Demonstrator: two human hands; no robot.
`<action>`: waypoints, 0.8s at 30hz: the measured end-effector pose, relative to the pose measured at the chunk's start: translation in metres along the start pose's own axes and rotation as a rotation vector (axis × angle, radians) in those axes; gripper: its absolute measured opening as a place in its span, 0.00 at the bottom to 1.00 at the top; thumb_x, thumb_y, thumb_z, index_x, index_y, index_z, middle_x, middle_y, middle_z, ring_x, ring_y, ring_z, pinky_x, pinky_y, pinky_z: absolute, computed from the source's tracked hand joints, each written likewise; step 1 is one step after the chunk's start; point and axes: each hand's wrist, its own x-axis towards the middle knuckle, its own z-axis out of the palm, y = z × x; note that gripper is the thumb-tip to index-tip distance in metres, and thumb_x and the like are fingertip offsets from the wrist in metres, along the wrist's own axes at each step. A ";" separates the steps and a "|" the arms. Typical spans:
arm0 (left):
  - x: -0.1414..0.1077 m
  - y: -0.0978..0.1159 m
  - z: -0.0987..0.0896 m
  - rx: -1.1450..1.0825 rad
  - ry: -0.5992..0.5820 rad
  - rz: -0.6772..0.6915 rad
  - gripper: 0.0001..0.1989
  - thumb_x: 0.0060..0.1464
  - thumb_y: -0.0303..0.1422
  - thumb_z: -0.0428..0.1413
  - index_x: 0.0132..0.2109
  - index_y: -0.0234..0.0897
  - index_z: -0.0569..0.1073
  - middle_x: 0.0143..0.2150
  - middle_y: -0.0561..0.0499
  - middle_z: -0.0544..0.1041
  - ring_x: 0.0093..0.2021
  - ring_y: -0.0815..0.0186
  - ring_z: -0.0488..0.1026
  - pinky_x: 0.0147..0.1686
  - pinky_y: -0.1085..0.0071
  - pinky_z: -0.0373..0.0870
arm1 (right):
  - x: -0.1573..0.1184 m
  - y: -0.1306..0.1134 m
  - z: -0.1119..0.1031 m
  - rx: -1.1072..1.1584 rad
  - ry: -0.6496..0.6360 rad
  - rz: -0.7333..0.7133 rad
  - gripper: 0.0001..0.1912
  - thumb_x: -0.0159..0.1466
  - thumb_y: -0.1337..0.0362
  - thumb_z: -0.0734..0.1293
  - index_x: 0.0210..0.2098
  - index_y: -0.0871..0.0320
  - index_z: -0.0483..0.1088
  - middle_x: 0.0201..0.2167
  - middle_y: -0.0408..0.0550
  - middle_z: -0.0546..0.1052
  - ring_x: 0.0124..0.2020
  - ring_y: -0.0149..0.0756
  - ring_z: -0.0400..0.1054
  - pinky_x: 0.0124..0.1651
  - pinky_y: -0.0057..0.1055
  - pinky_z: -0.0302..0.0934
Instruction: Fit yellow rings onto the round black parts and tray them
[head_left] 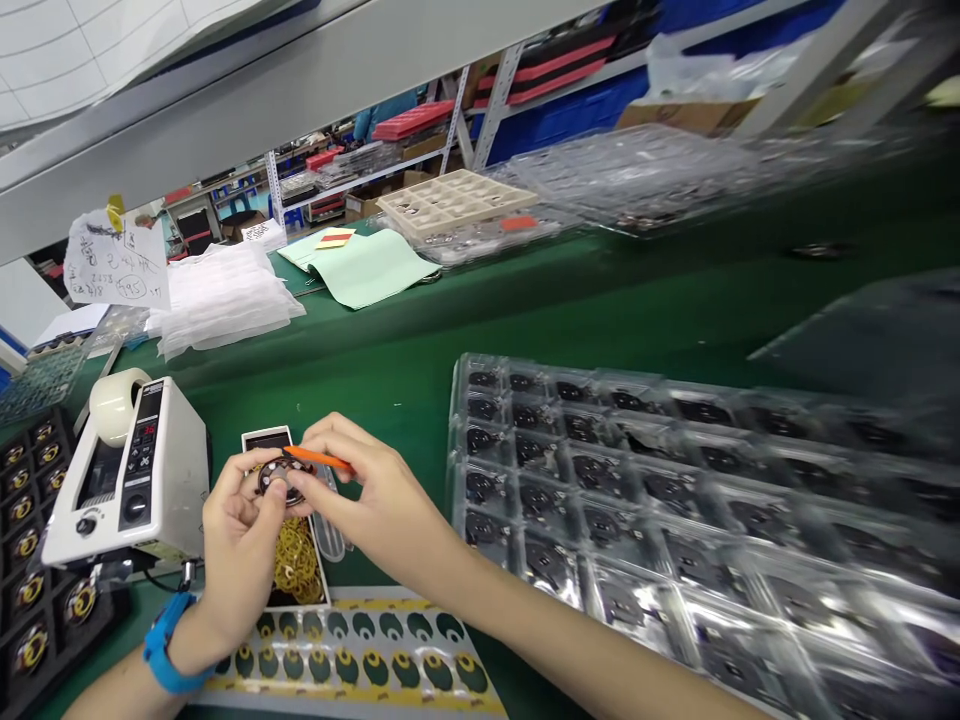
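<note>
My left hand (pixel 241 545), with a blue band at the wrist, pinches a small round black part (pixel 274 470) with shiny spots on its face. The thumb and fingertips of my right hand (pixel 386 492) meet the same part from the other side. A slim orange tool with a dark tip (pixel 324 459) lies in the right hand's grip, pointing left over the part; its exact kind is unclear. Under both hands stands a white box (pixel 324 588) holding a heap of thin yellow rings (pixel 298 560). A sheet of dark green oval stickers (pixel 405 668) lies nearest to me.
At left, a white tape dispenser (pixel 176 470) stands beside a black foam tray (pixel 94 625) of round parts. Clear blister trays (pixel 459 400) with dark parts fill the right side. White sheets (pixel 225 300) and green paper (pixel 371 270) lie behind, below a grey beam (pixel 300 90).
</note>
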 end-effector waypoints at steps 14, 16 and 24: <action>0.019 0.010 -0.008 0.383 -0.043 0.119 0.01 0.46 0.27 0.59 0.28 0.35 0.74 0.28 0.53 0.70 0.30 0.68 0.69 0.29 0.76 0.69 | 0.000 0.003 -0.007 -0.184 0.023 -0.211 0.04 0.61 0.72 0.63 0.33 0.57 0.66 0.32 0.45 0.72 0.29 0.31 0.65 0.28 0.27 0.57; 0.020 0.012 -0.010 0.346 -0.015 0.066 0.04 0.45 0.26 0.59 0.27 0.36 0.70 0.25 0.55 0.70 0.28 0.70 0.68 0.28 0.78 0.67 | -0.003 -0.001 -0.009 -0.211 0.126 -0.352 0.03 0.62 0.70 0.64 0.36 0.57 0.66 0.32 0.46 0.71 0.30 0.32 0.67 0.28 0.27 0.59; 0.008 0.019 -0.003 -0.031 -0.007 -0.169 0.15 0.41 0.25 0.65 0.36 0.36 0.68 0.23 0.58 0.74 0.23 0.75 0.70 0.24 0.82 0.69 | -0.014 -0.009 -0.014 -0.630 0.304 -0.759 0.07 0.65 0.73 0.63 0.38 0.55 0.69 0.33 0.46 0.78 0.23 0.27 0.63 0.25 0.26 0.58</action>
